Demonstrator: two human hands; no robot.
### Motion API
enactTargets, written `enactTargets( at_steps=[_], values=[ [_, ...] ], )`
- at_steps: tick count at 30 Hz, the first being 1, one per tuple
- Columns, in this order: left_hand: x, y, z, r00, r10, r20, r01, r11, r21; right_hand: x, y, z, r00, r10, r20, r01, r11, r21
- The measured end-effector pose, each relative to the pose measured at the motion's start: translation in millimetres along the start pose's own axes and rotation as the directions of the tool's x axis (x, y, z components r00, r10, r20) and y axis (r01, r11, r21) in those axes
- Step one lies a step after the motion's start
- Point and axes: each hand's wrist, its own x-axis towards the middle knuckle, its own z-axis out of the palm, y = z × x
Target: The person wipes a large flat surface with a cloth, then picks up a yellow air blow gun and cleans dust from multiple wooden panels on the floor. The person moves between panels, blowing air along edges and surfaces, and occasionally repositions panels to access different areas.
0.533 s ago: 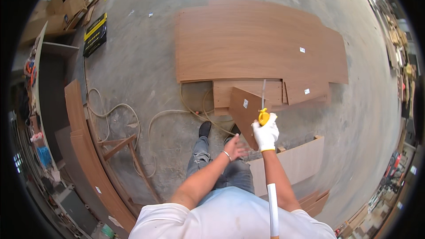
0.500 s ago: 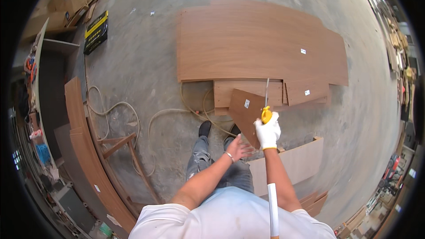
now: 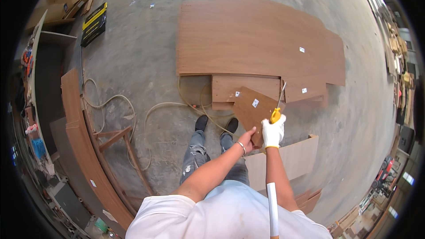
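Observation:
A small brown wood-grain panel point(image 3: 256, 106) with a white label slants up in front of me, overlapping the boards behind it. My bare left hand point(image 3: 249, 140), with a bracelet at the wrist, grips its near lower corner. My right hand point(image 3: 273, 132) wears a white glove and is closed at the panel's right edge. In it is a yellow-handled tool point(image 3: 276, 115) with a thin metal shaft pointing away from me. Whether the gloved fingers also hold the panel is hidden.
Large brown boards point(image 3: 252, 40) lie stacked ahead. A pale board point(image 3: 287, 155) stands near my right side. A hose point(image 3: 166, 104) curls across the concrete floor. Long brown planks point(image 3: 84, 150), a wooden frame point(image 3: 126, 139) and a black-and-yellow box point(image 3: 94, 25) are on the left.
My left hand has gone from open beside the panel to gripping its near corner. The panel, the gloved hand and the yellow-handled tool have shifted slightly right.

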Motion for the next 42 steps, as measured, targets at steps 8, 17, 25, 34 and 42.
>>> enactTargets(
  at_steps=[8,17,25,34,42],
  values=[
    [-4.8,1.1,22.6,0.996,0.005,-0.092,-0.001,0.999,0.04,16.7,10.5,-19.3,0.989,0.143,0.033,-0.145,0.986,0.08],
    [61.8,13.9,30.8,0.969,0.133,-0.21,-0.159,0.981,-0.11,54.0,98.8,-34.1,0.91,0.004,0.415,-0.254,0.797,0.548],
    [74.3,1.3,3.4,0.952,0.193,-0.239,-0.21,0.977,-0.047,97.5,280.9,-53.7,0.664,0.463,0.587,-0.746,0.458,0.483],
    [-85.0,-31.6,-17.4,0.987,0.011,-0.161,-0.008,1.0,0.022,66.4,318.9,57.2,0.562,0.384,0.732,-0.506,0.86,-0.063],
    [-124.1,-30.8,-24.5,0.942,0.219,-0.255,-0.161,0.96,0.23,11.9,226.9,93.9,0.65,0.206,0.732,-0.185,0.976,-0.111]
  ],
)
